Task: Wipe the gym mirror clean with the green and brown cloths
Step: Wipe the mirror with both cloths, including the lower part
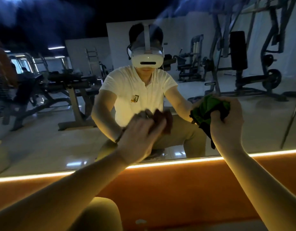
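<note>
The gym mirror [60, 144] fills the wall in front of me and reflects a person in a white shirt. My left hand [140, 139] is blurred and closed around the brown cloth [162, 120], pressing it to the glass near the middle. My right hand [227, 120] grips the bunched green cloth [208, 109] against the mirror further right, at about the same height. A dark edge of the green cloth hangs down beside my right wrist.
A glowing light strip [177, 162] runs along the mirror's lower edge above an orange wall panel [177, 189]. My knee [100, 214] shows at the bottom. Benches and weight machines appear only as reflections. A vertical seam [292, 117] crosses the mirror at far right.
</note>
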